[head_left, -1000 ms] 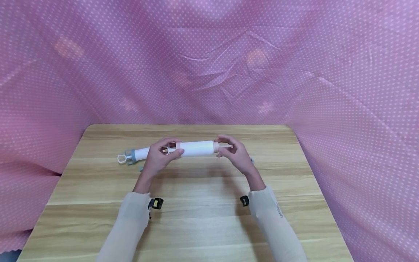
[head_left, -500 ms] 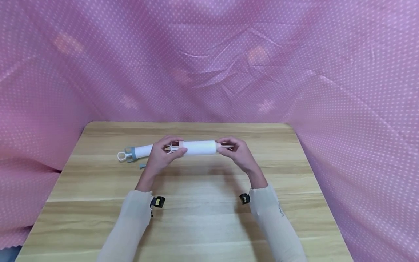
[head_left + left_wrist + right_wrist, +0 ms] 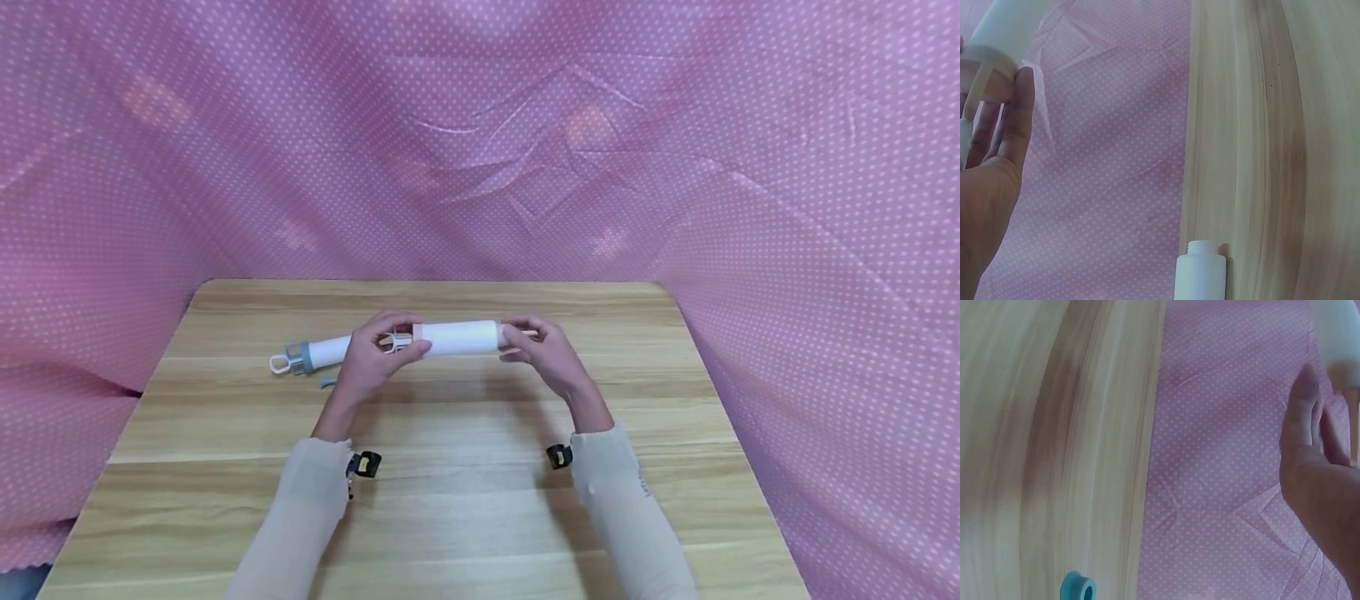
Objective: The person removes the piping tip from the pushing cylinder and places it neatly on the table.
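Observation:
A white syringe-like tube (image 3: 461, 337) with a pink collar (image 3: 417, 332) is held level above the table. My left hand (image 3: 375, 354) grips it at the collar, thumb in front and fingers behind, around the pale plunger handle (image 3: 395, 341). At the other end, my right hand (image 3: 551, 354) has its thumb and fingers curled about the pink nozzle cap (image 3: 1342, 376). A thin nozzle (image 3: 1352, 425) runs from that cap toward the palm. Part of the cap is hidden by the fingers in the head view.
A second white tube (image 3: 328, 350) with a blue-grey collar and looped handle lies at the table's left, partly behind my left hand. Its threaded neck (image 3: 1202, 247) shows in the left wrist view. Small blue-green pieces (image 3: 327, 382) (image 3: 1077, 587) lie on the wooden table (image 3: 465, 517).
The tube has shifted slightly to the right in both hands. My right thumb and fingers have changed position around the pink cap; the left hand keeps its hold.

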The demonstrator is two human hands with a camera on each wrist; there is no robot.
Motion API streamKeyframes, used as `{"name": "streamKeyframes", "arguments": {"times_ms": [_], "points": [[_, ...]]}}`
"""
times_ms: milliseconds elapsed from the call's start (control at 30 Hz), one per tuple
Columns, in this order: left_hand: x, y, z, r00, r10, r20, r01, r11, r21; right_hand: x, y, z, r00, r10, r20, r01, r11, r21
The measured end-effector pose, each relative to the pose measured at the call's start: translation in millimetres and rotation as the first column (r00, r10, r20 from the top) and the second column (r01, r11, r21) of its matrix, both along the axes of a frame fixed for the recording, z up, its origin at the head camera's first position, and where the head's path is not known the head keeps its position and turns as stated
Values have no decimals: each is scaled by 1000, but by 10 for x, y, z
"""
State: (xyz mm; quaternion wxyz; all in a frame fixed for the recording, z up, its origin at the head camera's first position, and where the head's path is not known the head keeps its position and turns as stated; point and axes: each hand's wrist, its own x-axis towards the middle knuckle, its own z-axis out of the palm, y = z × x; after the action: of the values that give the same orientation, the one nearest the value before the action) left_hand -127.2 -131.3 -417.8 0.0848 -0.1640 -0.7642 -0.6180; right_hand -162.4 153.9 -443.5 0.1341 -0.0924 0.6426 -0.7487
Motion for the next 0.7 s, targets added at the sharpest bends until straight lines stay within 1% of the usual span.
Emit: {"name": "streamKeyframes", "arguments": {"times_ms": [100,167,300,400,500,600,700], "points": [[-2,-8,-2,1000,4,6,-4,1000,-8,3,30,-30,999,49,-5,-49,998,50],[-6,-14,-5,1000,10,14,-10,1000,-15,4,43,-37,997,73,-41,-70,996,60],[-23,-26,-14,1000,14,28,-13,1000,-24,-4,55,-29,989,99,-106,-94,994,54],[-35,-33,-19,1000,10,27,-9,1000,-24,-3,57,-20,988,106,-113,-104,994,26],[-45,-36,-23,1000,4,19,-4,1000,-22,-2,45,-16,991,86,-99,-89,996,-23],[-55,-40,-28,1000,-5,11,5,1000,-18,-12,13,-23,996,47,-75,-53,995,-81],[-67,-43,-30,1000,-12,8,12,1000,-24,-27,-21,-32,999,10,-38,-14,994,-105]]}}
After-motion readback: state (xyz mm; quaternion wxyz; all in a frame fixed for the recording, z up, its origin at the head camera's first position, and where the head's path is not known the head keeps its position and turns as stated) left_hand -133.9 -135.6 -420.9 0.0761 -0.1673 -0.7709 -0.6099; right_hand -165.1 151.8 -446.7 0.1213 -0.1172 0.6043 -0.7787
